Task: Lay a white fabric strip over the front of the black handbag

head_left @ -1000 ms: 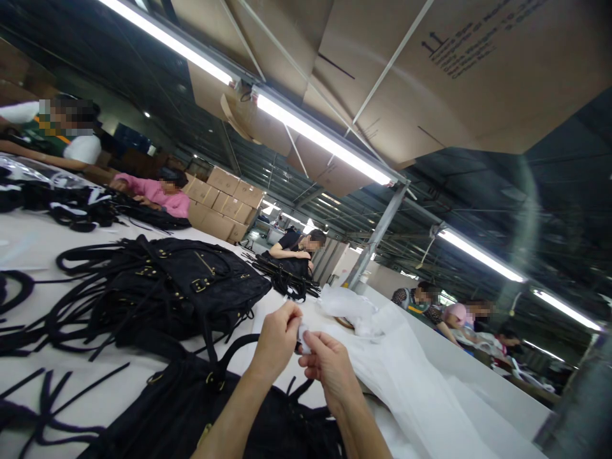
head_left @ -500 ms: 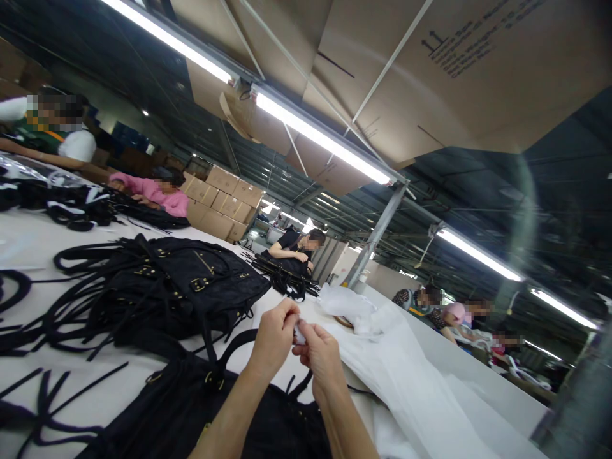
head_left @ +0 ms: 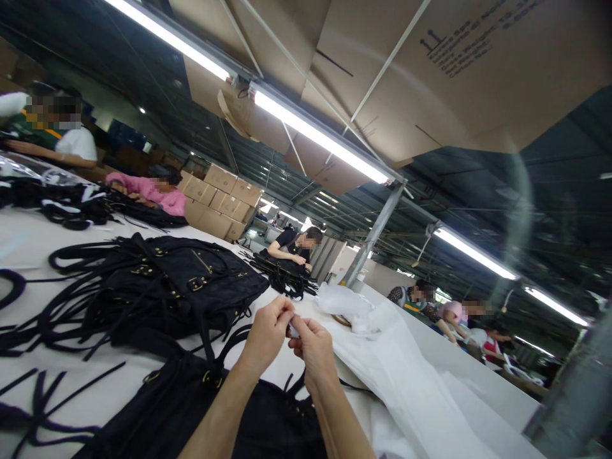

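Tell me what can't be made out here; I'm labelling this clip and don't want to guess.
Head view only:
- The small white piece pinched between left hand and right hand: mostly covered by fingers, too small to identify.
- The black bag under the forearms: cut off by the bottom edge.
- The white sheet: runs off the bottom edge.
- Printing on the overhead cardboard: too blurred to read.

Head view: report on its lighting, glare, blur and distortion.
Head view: lit by fluorescent tube lights overhead, blown out white; a faint arc of lens flare at right; strong tilt and wide-angle bending of the white table; the left hand and right hand are fairly sharp, the black bags lose detail in shadow.
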Demonstrator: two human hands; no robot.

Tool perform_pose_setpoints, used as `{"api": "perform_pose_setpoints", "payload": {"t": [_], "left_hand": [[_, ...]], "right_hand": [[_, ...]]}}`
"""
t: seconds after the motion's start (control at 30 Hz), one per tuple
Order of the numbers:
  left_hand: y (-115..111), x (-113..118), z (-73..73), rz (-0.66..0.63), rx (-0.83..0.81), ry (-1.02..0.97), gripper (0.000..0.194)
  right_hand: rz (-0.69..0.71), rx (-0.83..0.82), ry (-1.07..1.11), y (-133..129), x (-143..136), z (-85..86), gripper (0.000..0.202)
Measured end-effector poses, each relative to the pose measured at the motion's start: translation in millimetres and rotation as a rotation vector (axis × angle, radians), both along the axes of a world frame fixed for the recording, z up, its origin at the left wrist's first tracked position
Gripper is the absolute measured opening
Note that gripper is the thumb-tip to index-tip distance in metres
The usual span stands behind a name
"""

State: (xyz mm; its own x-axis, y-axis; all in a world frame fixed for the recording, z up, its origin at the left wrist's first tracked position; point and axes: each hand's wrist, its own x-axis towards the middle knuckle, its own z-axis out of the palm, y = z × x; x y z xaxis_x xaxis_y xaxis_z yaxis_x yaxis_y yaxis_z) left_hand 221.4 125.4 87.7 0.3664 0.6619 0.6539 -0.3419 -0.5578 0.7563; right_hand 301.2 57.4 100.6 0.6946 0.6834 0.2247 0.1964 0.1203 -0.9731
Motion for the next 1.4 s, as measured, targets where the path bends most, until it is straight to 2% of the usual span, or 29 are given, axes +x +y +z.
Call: {"api": "perform_pose_setpoints", "payload": {"t": [0.17, 0.23, 0.47, 0.63, 0.9, 1.03, 1.13, 1.27, 1.33, 1.4], "left_hand": [[-2.1, 0.7, 0.5, -0.021, 0.031, 0.019, 0.016], [-1.9, 0.6, -0.1, -0.024, 0.040, 0.021, 0.016], [1.4, -0.2, -3.7, -0.015, 0.072, 0.042, 0.016], [3.9, 2.7, -6.1, 0.021, 0.096, 0.031, 0.017], [9.6, -0.8, -8.5, 0.074, 0.144, 0.025, 0.021], [8.7, 0.7, -8.6, 0.096, 0.167, 0.049, 0.019], [7.4, 2.3, -9.3, 0.131, 0.203, 0.078, 0.019], [6.2, 3.9, -10.9, 0.178, 0.274, 0.124, 0.021], [6.2, 5.4, -12.2, 0.203, 0.303, 0.140, 0.022], [6.7, 7.9, -13.9, 0.222, 0.327, 0.154, 0.024]], "right_hand": [[-0.096, 0.101, -0.058, 3.7, -1.6, -6.0, 0.037], [-0.086, 0.127, -0.047, 5.4, -0.5, -8.7, 0.037], [0.204, 0.108, 0.169, -2.3, 16.7, -6.1, 0.048], [0.225, 0.132, 0.097, -0.3, 21.5, 0.1, 0.052], [0.319, 0.014, 0.116, -3.4, 12.4, 17.7, 0.049], [0.295, -0.071, -0.060, -5.7, 15.5, 21.0, 0.049], [0.215, -0.143, -0.318, -5.0, 22.5, 22.8, 0.039], [0.023, -0.067, -0.853, -4.4, 28.7, 27.1, 0.016], [-0.033, -0.037, -0.984, -3.8, 28.3, 31.3, 0.017], [-0.073, -0.025, -0.988, -2.2, 26.9, 38.2, 0.016]]}}
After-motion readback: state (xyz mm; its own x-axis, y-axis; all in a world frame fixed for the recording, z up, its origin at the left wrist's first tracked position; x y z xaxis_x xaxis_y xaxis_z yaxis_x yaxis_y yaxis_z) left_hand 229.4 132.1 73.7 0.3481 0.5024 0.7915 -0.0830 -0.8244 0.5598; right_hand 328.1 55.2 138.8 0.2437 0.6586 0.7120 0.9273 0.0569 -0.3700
